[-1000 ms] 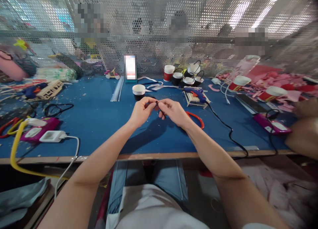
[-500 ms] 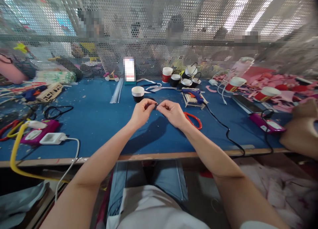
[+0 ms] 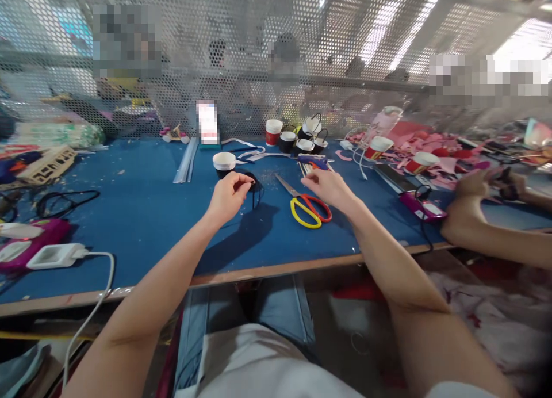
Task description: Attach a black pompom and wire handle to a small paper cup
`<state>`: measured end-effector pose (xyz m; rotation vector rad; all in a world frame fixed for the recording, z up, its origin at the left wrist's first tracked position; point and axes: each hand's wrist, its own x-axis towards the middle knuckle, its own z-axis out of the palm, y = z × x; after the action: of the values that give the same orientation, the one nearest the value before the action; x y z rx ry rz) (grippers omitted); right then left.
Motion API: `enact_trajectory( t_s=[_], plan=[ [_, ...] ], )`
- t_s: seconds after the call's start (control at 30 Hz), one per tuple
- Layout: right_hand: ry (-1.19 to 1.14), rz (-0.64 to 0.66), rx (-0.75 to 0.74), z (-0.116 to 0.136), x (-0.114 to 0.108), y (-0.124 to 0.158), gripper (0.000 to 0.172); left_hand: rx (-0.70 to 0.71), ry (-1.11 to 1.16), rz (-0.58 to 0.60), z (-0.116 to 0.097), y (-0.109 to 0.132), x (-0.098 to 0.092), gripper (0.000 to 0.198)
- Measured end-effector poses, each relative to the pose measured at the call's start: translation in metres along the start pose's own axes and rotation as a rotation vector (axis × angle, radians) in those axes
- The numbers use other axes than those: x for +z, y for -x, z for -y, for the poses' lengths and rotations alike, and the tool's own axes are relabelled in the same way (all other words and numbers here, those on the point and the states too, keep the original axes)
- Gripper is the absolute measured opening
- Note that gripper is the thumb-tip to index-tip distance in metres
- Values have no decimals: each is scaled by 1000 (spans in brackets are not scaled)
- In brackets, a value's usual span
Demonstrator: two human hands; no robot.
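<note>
My left hand [image 3: 230, 196] is closed in a pinch on a thin black cord [image 3: 254, 198], whose strands hang below the fingertips. Just behind that hand stands a black paper cup with a white inside [image 3: 224, 162], partly hidden by the fingers. My right hand [image 3: 330, 188] is over the table to the right, fingers loosely bent, with nothing visible in them. Beyond it lies a blue and orange glue gun [image 3: 318, 163] on a small wooden stick rack, partly covered by the hand. Scissors with red and yellow handles [image 3: 307, 213] lie between my hands, blades apart.
More black cups with cord handles [image 3: 288, 141] and a red cup [image 3: 273, 133] stand at the back. Clear strips [image 3: 185, 162] lie beside a propped phone [image 3: 208, 122]. Pink scraps [image 3: 414, 136] cover the right. A co-worker's arm [image 3: 483, 217] rests at right; power strips [image 3: 38, 245] sit on both sides.
My hands have parted: the right has moved away to the right, towards the glue gun, while the left keeps its pinch. The scissors now show fully. The view has turned rightward.
</note>
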<state>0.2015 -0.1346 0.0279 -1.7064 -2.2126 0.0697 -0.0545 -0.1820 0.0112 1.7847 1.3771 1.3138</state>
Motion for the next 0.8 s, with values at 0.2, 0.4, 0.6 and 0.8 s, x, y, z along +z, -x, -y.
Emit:
enact_trajectory(
  t_s=[0.2,0.4,0.6,0.8],
  plan=[
    [292,336,87,5,33,21,39,57,-126,-33,-3,2,0,14],
    [121,227,259,6,44,11,53,2,-31,-30,2,-2,-1,16],
    [-1020,253,308,12,26,41,43,-53,79,-143,9,-7,-2,17],
    [-1475,489,235,60,6,83,42,-71,136,-238,7,-13,-1,17]
  ],
)
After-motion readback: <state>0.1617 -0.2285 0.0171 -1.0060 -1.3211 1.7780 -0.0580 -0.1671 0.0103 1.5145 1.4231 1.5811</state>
